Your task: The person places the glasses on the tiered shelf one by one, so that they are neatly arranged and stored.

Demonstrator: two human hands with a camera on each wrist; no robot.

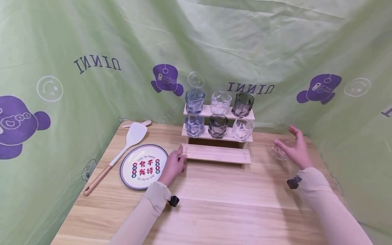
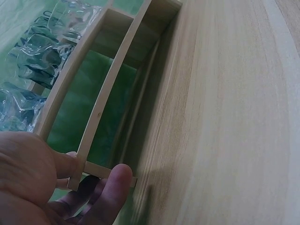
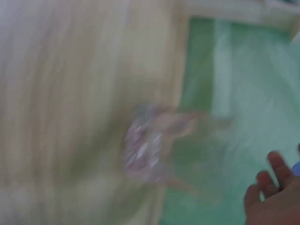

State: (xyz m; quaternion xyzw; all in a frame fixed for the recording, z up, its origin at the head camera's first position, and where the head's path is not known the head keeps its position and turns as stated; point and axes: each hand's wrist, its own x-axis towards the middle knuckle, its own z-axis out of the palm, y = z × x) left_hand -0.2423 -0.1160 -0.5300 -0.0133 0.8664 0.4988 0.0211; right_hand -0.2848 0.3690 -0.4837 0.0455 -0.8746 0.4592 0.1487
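A three-step wooden rack (image 1: 216, 153) stands at the back of the table. My left hand (image 1: 174, 165) grips the left end of its lowest step; the left wrist view shows the thumb and fingers around the board's end (image 2: 77, 176). Toward the right, my right hand (image 1: 295, 149) is spread, its thumb in front of a clear glass (image 1: 279, 154) on the table. In the right wrist view that glass (image 3: 145, 150) is blurred and stands apart from the fingers (image 3: 267, 183). Blue, clear and dark grey glasses fill the upper two steps, such as the dark grey glass (image 1: 218, 126).
Left of the rack lies a round white plate (image 1: 128, 170) with printed characters. Beside it is a white spatula (image 1: 135, 133) with a wooden handle, near another pale utensil's end (image 1: 147, 123). Green printed cloth (image 1: 128, 30) hangs behind and around the wooden table (image 1: 226, 211).
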